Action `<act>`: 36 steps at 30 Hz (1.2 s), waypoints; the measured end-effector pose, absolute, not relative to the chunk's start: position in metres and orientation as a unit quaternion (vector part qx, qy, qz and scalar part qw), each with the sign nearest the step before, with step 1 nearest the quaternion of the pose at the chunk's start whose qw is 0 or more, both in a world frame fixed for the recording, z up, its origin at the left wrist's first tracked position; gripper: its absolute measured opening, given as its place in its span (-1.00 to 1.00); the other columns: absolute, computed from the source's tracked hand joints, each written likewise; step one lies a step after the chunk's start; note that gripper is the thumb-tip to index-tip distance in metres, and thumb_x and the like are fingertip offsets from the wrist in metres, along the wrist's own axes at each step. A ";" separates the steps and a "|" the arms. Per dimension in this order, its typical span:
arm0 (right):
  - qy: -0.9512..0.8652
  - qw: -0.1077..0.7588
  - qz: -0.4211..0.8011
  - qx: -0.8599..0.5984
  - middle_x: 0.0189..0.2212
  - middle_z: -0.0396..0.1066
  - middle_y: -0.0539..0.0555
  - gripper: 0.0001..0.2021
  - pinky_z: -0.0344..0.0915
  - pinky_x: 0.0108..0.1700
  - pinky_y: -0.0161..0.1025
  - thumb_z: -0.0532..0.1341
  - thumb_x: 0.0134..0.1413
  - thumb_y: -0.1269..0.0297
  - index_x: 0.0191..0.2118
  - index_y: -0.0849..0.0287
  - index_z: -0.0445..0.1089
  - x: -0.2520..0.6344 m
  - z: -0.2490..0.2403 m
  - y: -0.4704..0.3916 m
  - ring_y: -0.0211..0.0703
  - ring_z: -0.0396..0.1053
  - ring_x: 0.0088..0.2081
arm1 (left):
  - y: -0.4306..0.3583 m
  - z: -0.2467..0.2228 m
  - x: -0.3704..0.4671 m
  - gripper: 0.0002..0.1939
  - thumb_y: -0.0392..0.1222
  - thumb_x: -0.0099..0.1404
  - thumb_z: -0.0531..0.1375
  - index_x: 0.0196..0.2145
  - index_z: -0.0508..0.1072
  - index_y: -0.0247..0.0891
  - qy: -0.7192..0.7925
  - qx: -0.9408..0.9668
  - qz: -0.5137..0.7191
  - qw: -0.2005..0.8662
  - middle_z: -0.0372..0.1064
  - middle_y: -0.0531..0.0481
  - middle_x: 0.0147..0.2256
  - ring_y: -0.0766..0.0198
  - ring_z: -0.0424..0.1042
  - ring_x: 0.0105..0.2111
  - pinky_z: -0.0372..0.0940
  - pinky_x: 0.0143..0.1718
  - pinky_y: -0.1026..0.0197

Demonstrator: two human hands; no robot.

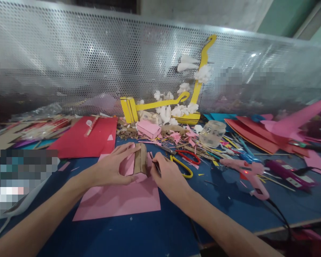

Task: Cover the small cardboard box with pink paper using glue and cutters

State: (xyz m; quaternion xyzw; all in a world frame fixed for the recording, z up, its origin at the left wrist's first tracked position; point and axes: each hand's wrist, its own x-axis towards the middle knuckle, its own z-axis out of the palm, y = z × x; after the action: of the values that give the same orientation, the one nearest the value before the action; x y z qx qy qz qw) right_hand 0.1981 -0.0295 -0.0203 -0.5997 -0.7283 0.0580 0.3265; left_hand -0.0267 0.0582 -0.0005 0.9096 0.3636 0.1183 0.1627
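Observation:
A small brown cardboard piece [140, 159] stands on a pink paper sheet [120, 201] on the blue table. My left hand [117, 166] curves around the cardboard's left side, its thumb at the lower edge and its fingers at the top. To the right of the cardboard, my right hand [167, 175] pinches a thin dark tool, like a pen or pencil, against the pink paper. The tool's tip is hidden by the cardboard and fingers.
Scissors with red handles [188, 155] and yellow handles [186, 170] lie right of my hands. Further right are a pink glue gun [251, 173] and a purple power strip [289, 174]. Red paper [89, 141], paper scraps and a yellow model [130, 110] stand behind.

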 end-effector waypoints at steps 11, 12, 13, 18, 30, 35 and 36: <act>-0.745 0.278 0.043 -0.605 -0.20 0.47 0.20 -0.81 0.36 -0.14 -0.12 0.01 0.32 0.53 -0.14 0.17 0.32 0.188 -0.030 -0.030 0.00 0.45 -0.20 | 0.059 -0.001 -0.028 0.08 0.46 0.17 0.28 0.49 -0.01 0.09 0.365 0.908 0.119 0.170 -0.15 -0.10 0.52 -0.23 -0.04 0.47 0.11 0.39 -0.23; -0.747 0.275 0.042 -0.604 -0.21 0.47 0.19 -0.81 0.36 -0.14 -0.12 0.01 0.32 0.53 -0.15 0.17 0.32 0.188 -0.030 -0.031 0.00 0.45 -0.21 | 0.060 -0.001 -0.028 0.08 0.45 0.17 0.28 0.49 -0.01 0.09 0.363 0.908 0.118 0.169 -0.16 -0.10 0.52 -0.23 -0.03 0.47 0.12 0.39 -0.23; -0.749 0.272 0.042 -0.602 -0.22 0.46 0.18 -0.81 0.37 -0.14 -0.12 0.02 0.32 0.53 -0.15 0.17 0.33 0.188 -0.030 -0.031 -0.01 0.45 -0.21 | 0.060 -0.001 -0.028 0.08 0.44 0.17 0.29 0.49 -0.01 0.09 0.362 0.909 0.118 0.169 -0.16 -0.11 0.52 -0.24 -0.03 0.46 0.13 0.38 -0.23; -0.755 0.260 0.041 -0.600 -0.22 0.49 0.19 -0.79 0.38 -0.13 -0.11 0.04 0.32 0.55 -0.14 0.17 0.37 0.188 -0.029 -0.031 0.01 0.47 -0.20 | 0.060 -0.002 -0.029 0.09 0.43 0.16 0.30 0.49 0.00 0.07 0.361 0.909 0.123 0.166 -0.14 -0.13 0.52 -0.25 -0.03 0.46 0.12 0.38 -0.23; -0.744 0.248 0.056 -0.617 -0.19 0.51 0.19 -0.82 0.33 -0.21 -0.17 0.06 0.34 0.54 -0.16 0.18 0.35 0.182 -0.025 -0.040 -0.02 0.49 -0.21 | 0.060 0.000 -0.028 0.10 0.44 0.15 0.30 0.49 -0.02 0.10 0.367 0.905 0.114 0.181 -0.16 -0.10 0.52 -0.23 -0.05 0.47 0.07 0.40 -0.26; -0.745 0.241 0.059 -0.619 -0.20 0.51 0.18 -0.82 0.32 -0.21 -0.16 0.06 0.31 0.56 -0.17 0.17 0.35 0.181 -0.025 -0.045 -0.02 0.48 -0.23 | 0.061 -0.001 -0.029 0.09 0.45 0.15 0.30 0.49 0.01 0.08 0.358 0.909 0.122 0.174 -0.13 -0.13 0.51 -0.25 0.00 0.46 0.12 0.39 -0.22; -0.746 0.236 0.056 -0.620 -0.21 0.51 0.19 -0.81 0.32 -0.21 -0.16 0.06 0.30 0.56 -0.17 0.18 0.35 0.181 -0.025 -0.045 -0.02 0.48 -0.23 | 0.061 -0.001 -0.029 0.09 0.45 0.15 0.30 0.49 0.02 0.08 0.356 0.910 0.123 0.174 -0.13 -0.14 0.51 -0.25 0.00 0.45 0.12 0.38 -0.22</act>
State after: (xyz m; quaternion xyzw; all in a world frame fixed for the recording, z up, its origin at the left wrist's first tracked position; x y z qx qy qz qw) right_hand 0.1805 -0.0452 -0.0246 -0.6199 -0.7463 0.0556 0.2360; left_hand -0.0291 0.0612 -0.0009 0.9099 0.3562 0.1225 0.1738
